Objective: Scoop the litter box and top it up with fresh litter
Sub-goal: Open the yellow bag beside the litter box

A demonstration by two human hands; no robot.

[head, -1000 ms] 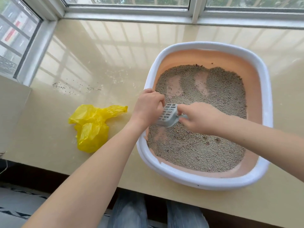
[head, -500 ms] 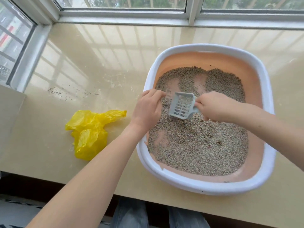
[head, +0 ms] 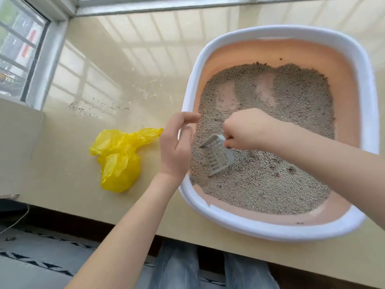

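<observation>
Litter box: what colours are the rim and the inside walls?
The litter box has a white rim and peach-pink inside walls, seen in the head view.

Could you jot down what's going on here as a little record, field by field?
Setting: glossy beige window ledge
Box: white-rimmed, peach-lined plastic litter box
Contents: grey granular litter, bare patches near the far side
Tool: grey slotted plastic scoop, tip down in the litter
Right hand: grips the scoop
Left hand: at the box's near-left rim, fingers relaxed
Beside box: crumpled yellow plastic bag
Spill: stray granules on the ledge
</observation>
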